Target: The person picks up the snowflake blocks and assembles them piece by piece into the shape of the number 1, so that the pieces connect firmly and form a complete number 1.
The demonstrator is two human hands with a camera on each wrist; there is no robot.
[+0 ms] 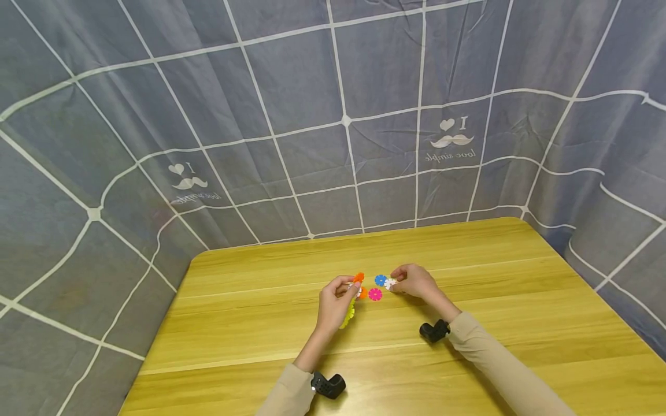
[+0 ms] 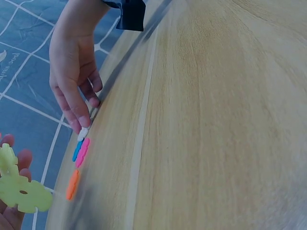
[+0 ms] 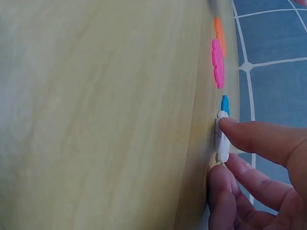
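Note:
My left hand (image 1: pixel 333 305) grips a small cluster of joined notched plastic discs, raised above the table. Its orange disc (image 1: pixel 359 277) shows at the fingertips, and yellow-green discs (image 2: pixel 25 194) hang beside the palm. Part of a white one is hidden by the thumb. To the right, my right hand (image 1: pixel 418 283) pinches a white notched disc (image 3: pixel 222 136) by its edges, low at the tabletop. A blue disc (image 1: pixel 381 280) lies against that white one. Nearby on the wood are a pink disc (image 1: pixel 375 294) and a loose orange disc (image 2: pixel 72 184).
The wood-grain table (image 1: pixel 250 323) extends around both hands. A grey curtain (image 1: pixel 291 133) with white grid lines hangs behind it and along both sides. Black wrist-worn devices sit on the left wrist (image 1: pixel 329 385) and the right wrist (image 1: pixel 435 331).

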